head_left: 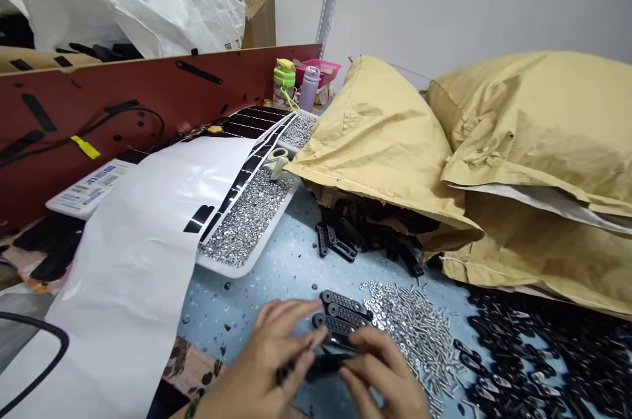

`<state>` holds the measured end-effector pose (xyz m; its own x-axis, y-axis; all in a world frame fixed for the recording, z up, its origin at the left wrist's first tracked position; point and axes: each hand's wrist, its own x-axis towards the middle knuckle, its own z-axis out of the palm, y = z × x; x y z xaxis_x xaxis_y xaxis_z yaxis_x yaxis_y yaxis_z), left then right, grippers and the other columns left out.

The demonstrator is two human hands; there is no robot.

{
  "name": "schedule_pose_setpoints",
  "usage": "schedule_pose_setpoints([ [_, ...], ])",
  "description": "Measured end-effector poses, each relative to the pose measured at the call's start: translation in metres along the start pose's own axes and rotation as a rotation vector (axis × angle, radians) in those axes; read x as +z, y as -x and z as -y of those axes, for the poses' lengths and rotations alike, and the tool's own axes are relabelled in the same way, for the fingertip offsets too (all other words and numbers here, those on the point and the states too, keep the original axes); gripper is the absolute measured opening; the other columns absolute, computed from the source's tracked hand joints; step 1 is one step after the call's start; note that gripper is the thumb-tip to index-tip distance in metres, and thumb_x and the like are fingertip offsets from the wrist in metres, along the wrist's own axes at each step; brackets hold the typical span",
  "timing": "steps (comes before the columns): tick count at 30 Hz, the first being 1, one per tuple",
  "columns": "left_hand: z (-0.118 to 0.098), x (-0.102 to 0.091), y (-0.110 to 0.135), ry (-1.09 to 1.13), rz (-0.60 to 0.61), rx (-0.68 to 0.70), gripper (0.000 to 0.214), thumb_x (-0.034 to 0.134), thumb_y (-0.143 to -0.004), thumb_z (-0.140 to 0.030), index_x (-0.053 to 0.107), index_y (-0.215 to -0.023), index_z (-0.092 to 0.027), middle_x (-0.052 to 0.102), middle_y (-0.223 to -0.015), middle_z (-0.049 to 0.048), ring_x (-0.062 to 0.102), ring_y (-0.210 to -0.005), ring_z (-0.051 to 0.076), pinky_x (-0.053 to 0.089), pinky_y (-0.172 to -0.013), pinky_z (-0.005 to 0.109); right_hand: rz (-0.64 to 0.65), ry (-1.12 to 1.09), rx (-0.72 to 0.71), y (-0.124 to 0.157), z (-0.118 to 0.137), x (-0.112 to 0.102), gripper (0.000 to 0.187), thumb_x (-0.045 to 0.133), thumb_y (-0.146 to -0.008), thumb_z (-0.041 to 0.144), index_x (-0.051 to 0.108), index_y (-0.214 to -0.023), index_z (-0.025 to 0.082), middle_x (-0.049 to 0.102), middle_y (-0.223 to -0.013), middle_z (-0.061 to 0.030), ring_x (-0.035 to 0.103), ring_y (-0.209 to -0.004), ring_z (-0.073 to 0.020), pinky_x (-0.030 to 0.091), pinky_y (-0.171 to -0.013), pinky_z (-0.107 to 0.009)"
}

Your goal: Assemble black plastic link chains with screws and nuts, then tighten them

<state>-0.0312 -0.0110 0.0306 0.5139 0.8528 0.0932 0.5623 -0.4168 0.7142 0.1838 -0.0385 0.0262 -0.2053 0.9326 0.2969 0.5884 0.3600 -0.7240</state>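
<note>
Well, in the head view, the left hand [261, 366] and right hand [382, 366] sit close together at the bottom of the frame, fingers curled narrowly around black slotted bars [343, 306]. The bars lie stacked between and just ahead of the hands, over a speckled blue table [291, 261]. Just right of them spreads a heap of silver screws and nuts [415, 340], and further right lie many small black parts [538, 353]. Behind, more black bars [336, 241] spill from under a tan cloth sack [375, 149], with a second sack [533, 122] beside it. To the left, a white tray [232, 271] of silver hardware [247, 221] lies partly under a white sheet [128, 274], with a red board [99, 109] behind.
</note>
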Motion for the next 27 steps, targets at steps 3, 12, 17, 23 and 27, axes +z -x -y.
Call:
schedule_pose_setpoints([
  [3, 0.010, 0.002, 0.005, -0.047, -0.070, -0.038, 0.042, 0.041, -0.095, -0.018, 0.048, -0.132, -0.036, 0.048, -0.139, 0.0003, 0.039, -0.128, 0.025, 0.038, -0.101, 0.050, -0.151, -0.195, 0.391, 0.004, -0.011, 0.003, 0.026, 0.056, -0.087, 0.039, 0.066, -0.073, 0.019, 0.056, -0.100, -0.0095, 0.059, -0.064, -0.0142, 0.050, -0.046, -0.020],
  [12, 0.017, 0.021, 0.001, -0.277, 0.067, 0.190, 0.074, 0.046, -0.064, -0.001, 0.044, -0.136, -0.021, 0.053, -0.136, 0.0030, 0.041, -0.124, 0.030, 0.014, -0.106, 0.061, -0.109, -0.292, 0.619, -0.010, -0.030, 0.026, 0.043, 0.061, -0.078, 0.054, 0.060, -0.059, 0.016, 0.050, -0.089, -0.0065, 0.046, -0.048, -0.0090, 0.042, -0.036, -0.023],
  [17, 0.016, 0.022, 0.000, -0.289, 0.057, 0.195, 0.071, 0.045, -0.067, 0.000, 0.044, -0.135, -0.019, 0.054, -0.134, 0.0033, 0.042, -0.123, 0.027, 0.011, -0.107, 0.056, -0.103, -0.189, 0.570, -0.009, -0.029, 0.026, 0.040, 0.057, -0.081, 0.051, 0.058, -0.059, 0.018, 0.049, -0.084, -0.0065, 0.053, -0.065, -0.0160, 0.042, -0.040, -0.022],
  [23, 0.013, 0.022, -0.005, -0.296, 0.048, 0.203, 0.064, 0.048, -0.070, -0.002, 0.046, -0.132, -0.019, 0.059, -0.127, 0.0044, 0.046, -0.117, 0.027, 0.012, -0.107, 0.057, -0.112, -0.219, 0.563, -0.011, -0.026, 0.026, 0.042, 0.056, -0.082, 0.051, 0.058, -0.057, 0.018, 0.049, -0.081, -0.0050, 0.048, -0.056, -0.0130, 0.040, -0.039, -0.022],
  [27, 0.013, 0.020, -0.006, -0.293, 0.053, 0.201, 0.062, 0.051, -0.072, -0.005, 0.046, -0.132, -0.018, 0.059, -0.126, 0.0047, 0.046, -0.117, 0.027, 0.012, -0.107, 0.056, -0.135, -0.169, 0.531, -0.012, -0.025, 0.026, 0.041, 0.057, -0.082, 0.050, 0.058, -0.056, 0.018, 0.050, -0.079, -0.0056, 0.053, -0.065, -0.0164, 0.045, -0.047, -0.023],
])
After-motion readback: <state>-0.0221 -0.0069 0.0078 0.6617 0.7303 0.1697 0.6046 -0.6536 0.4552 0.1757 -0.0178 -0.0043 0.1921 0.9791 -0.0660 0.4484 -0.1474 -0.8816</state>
